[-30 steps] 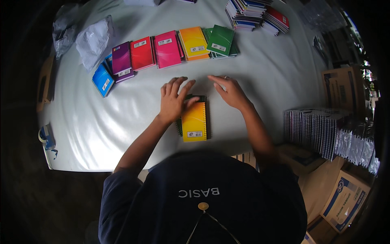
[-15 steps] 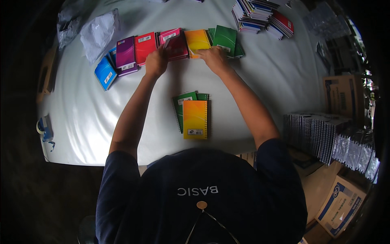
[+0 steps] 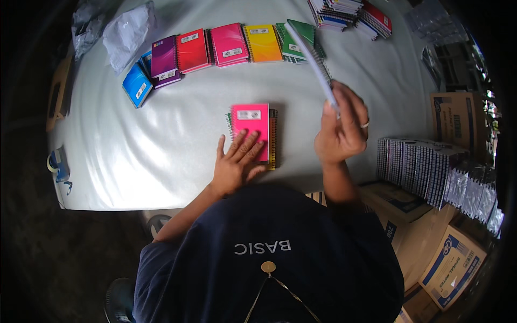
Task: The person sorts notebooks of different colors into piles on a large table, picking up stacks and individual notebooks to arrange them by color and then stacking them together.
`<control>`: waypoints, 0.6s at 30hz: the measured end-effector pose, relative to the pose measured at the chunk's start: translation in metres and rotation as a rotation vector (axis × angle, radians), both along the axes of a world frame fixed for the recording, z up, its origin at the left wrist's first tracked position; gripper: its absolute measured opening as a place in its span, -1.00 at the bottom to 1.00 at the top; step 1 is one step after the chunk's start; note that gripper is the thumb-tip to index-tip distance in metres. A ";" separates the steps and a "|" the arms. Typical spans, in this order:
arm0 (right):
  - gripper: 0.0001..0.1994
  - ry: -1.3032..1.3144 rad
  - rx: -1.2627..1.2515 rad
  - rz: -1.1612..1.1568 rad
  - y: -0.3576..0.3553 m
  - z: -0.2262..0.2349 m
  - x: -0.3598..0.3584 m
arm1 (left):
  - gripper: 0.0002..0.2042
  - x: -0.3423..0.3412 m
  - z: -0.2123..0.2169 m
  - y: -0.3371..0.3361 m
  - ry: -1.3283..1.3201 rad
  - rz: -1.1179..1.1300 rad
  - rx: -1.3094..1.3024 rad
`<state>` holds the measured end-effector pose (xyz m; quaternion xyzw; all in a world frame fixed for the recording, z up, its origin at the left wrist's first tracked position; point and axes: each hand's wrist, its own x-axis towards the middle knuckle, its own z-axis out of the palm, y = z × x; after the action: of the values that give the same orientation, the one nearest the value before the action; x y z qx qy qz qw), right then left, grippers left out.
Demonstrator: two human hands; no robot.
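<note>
Fingers spread, my left hand (image 3: 236, 161) lies on a pink spiral notebook (image 3: 258, 124) that tops a small pile near the table's front edge. Under it, the edges of a green notebook and a yellow one (image 3: 274, 137) stick out. My right hand (image 3: 343, 129), raised to the right of the pile, pinches another spiral notebook (image 3: 309, 54). That one is tilted up and seen edge-on, so its cover colour is hidden.
Across the table stand stacks of notebooks: blue (image 3: 137, 85), purple (image 3: 163, 58), red (image 3: 193, 51), pink (image 3: 229, 40), yellow (image 3: 264, 43) and green (image 3: 295, 47). More notebooks (image 3: 336, 13) are piled far right. Crumpled plastic (image 3: 127, 35) lies left, a tape dispenser (image 3: 58, 164) nearer; cartons (image 3: 455, 269) stand right.
Both hands have come back from the far row. A pink notebook now lies on the near pile under my left hand, and my right hand has lifted a notebook.
</note>
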<state>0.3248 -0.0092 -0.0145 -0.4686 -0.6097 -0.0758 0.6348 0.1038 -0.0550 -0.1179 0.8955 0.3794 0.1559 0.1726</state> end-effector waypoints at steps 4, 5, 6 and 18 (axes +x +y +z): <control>-0.79 -0.328 -0.186 0.156 -0.043 -0.048 -0.017 | -0.52 -0.005 -0.001 0.006 -0.134 0.059 -0.113; -0.80 -0.398 -0.297 0.226 -0.053 -0.071 -0.022 | -0.54 -0.007 0.008 0.014 -0.303 0.190 -0.110; -0.80 -0.399 -0.291 0.230 -0.064 -0.093 -0.027 | -0.55 -0.007 0.012 0.027 -0.384 0.270 -0.026; -0.82 -0.320 -0.503 0.424 0.021 -0.072 -0.036 | -0.55 -0.048 -0.042 0.249 0.091 0.287 0.367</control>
<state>0.2885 0.0116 -0.0867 -0.4554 -0.7844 0.1375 0.3980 0.0555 0.1938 -0.1599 0.8548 0.4756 0.2049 -0.0344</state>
